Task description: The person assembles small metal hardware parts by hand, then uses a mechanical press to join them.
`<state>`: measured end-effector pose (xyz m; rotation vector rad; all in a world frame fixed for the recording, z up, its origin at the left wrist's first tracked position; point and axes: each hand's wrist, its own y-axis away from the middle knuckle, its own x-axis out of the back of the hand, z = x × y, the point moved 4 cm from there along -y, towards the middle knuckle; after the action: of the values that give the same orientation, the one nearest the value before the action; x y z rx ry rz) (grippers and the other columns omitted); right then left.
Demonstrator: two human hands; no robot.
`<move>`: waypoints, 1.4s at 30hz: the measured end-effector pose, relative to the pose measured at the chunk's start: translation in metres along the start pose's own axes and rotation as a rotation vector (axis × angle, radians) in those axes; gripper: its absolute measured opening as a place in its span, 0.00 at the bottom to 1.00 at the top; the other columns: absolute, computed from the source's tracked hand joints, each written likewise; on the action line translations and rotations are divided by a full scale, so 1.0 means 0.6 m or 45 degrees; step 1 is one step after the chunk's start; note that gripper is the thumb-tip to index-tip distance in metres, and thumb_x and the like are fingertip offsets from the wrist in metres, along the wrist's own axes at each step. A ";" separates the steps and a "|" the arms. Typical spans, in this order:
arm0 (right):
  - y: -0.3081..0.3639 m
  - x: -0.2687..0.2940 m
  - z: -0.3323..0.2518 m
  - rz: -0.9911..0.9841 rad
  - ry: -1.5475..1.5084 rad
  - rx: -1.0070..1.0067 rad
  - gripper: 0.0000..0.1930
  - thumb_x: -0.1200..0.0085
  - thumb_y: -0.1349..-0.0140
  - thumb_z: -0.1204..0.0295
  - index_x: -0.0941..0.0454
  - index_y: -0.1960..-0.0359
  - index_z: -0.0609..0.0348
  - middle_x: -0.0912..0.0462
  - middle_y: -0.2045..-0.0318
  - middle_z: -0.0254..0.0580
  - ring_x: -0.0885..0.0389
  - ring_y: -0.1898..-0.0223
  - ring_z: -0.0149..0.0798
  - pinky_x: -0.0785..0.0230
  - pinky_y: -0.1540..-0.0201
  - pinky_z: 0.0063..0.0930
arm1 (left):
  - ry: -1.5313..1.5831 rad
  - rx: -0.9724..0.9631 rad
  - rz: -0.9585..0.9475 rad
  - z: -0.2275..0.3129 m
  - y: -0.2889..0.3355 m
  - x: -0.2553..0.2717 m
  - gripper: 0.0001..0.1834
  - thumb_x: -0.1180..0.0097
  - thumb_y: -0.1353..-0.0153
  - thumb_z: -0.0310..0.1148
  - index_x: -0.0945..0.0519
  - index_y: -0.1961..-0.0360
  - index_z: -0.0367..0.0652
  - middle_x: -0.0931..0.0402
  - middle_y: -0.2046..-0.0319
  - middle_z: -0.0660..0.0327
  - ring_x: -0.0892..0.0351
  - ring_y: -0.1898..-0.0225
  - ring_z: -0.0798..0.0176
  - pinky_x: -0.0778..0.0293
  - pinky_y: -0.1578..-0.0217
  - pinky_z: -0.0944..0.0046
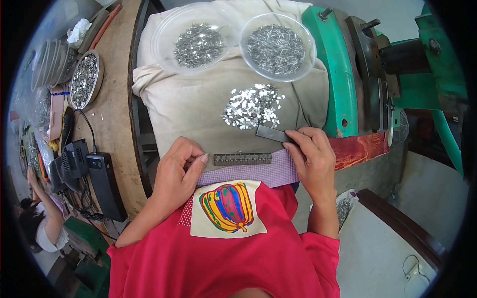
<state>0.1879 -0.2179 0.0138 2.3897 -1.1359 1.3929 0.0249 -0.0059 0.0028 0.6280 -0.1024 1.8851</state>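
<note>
Our R hand (314, 156) grip pinches the R end of a flat metal bar (271, 133), thumb vs. fingers; the bar's L end is near a loose pile of small flat metal pcs (252, 106). Our L hand (176, 164) is just beside the L end of a slotted metal strip (243, 159), thumb & index tips close together; can't tell if anything tiny is btwn them. The strip lies in front of us on beige cloth (198, 109), w/ purple checked cloth (233, 175) along its near side. Farther back: L clear bowl (161, 47) & R clear bowl (311, 49), both w/ small metal parts. Green machine (330, 74) at R, wooden tabletop (117, 119) at L.
</note>
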 end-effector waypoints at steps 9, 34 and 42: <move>-0.002 0.004 0.002 -0.011 -0.025 -0.032 0.15 0.31 0.50 0.80 0.15 0.59 0.61 0.20 0.64 0.43 0.20 0.62 0.43 0.27 0.62 0.33 | 0.070 0.063 -0.025 -0.001 0.003 -0.003 0.05 0.42 0.36 0.23 0.26 0.66 0.35 0.28 0.65 0.62 0.30 0.69 0.73 0.32 0.68 0.72; 0.022 -0.010 -0.020 -0.083 -0.105 -0.028 0.09 0.31 0.53 0.77 0.13 0.68 0.56 0.19 0.67 0.34 0.23 0.63 0.41 0.31 0.62 0.34 | 0.039 -0.038 -0.022 -0.007 0.004 -0.008 0.10 0.31 0.48 0.21 0.18 0.65 0.35 0.25 0.63 0.60 0.26 0.75 0.72 0.28 0.73 0.70; 0.018 -0.008 -0.022 -0.118 -0.038 -0.002 0.09 0.30 0.53 0.75 0.14 0.68 0.55 0.20 0.68 0.33 0.23 0.64 0.40 0.32 0.63 0.34 | 0.030 -0.030 -0.009 -0.005 0.000 -0.010 0.10 0.30 0.48 0.21 0.18 0.66 0.34 0.25 0.64 0.60 0.26 0.76 0.72 0.28 0.74 0.70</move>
<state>0.1701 -0.2169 0.0148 2.4362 -1.0185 1.3309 0.0254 -0.0097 -0.0029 0.5889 -0.1068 1.8811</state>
